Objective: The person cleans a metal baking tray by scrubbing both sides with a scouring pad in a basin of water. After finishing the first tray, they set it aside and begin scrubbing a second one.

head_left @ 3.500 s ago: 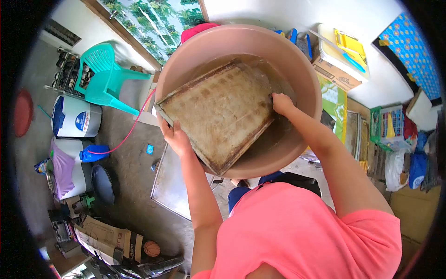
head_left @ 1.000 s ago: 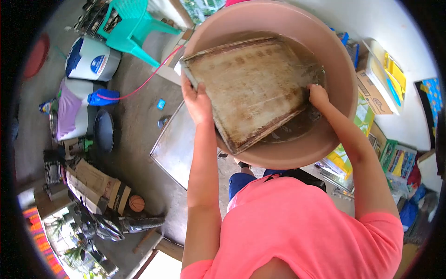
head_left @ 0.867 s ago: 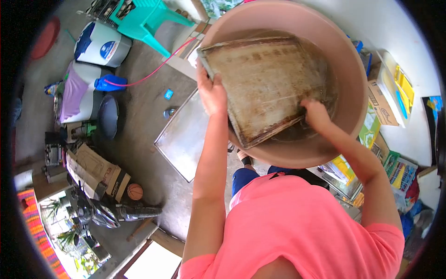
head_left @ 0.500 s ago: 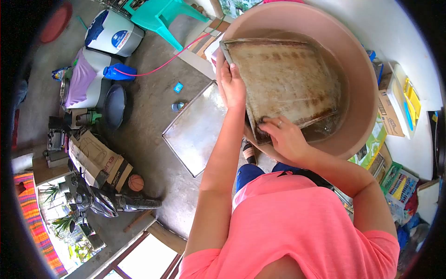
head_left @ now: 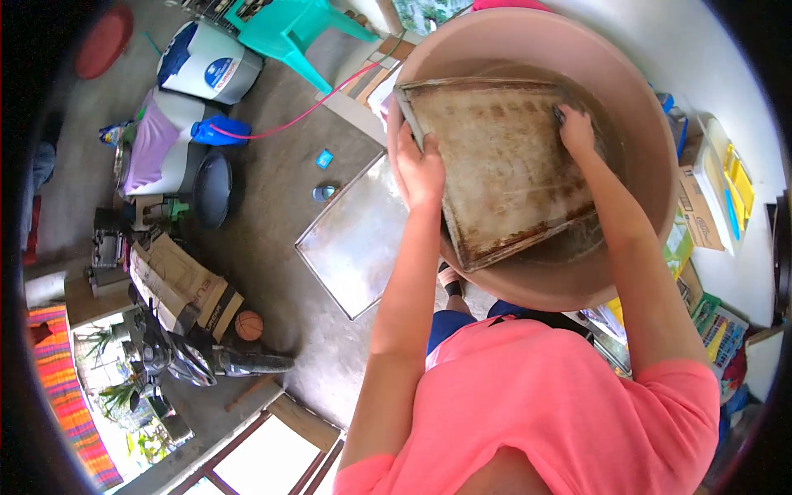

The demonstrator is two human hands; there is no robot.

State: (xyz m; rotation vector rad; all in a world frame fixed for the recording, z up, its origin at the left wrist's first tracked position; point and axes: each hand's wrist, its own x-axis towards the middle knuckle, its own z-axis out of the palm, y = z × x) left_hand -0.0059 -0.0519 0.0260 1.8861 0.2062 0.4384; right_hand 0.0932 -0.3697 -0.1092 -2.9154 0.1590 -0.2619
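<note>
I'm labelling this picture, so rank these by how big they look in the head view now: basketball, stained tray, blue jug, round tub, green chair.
1. Round tub
2. Stained tray
3. Green chair, partly cut off by the picture's edge
4. Blue jug
5. Basketball

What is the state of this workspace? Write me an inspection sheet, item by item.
Surface: round tub, brownish water inside
Job's things: stained tray partly in the tub; small dark item against it, kind unclear
Clutter: blue packet and second tray on the floor
Hands: left hand grips the tray's left edge; right hand holds the dark item near its far right corner
Cables: nothing seen; pink hose meets blue jug
Surroundings: green chair, basketball, motorcycle
</note>
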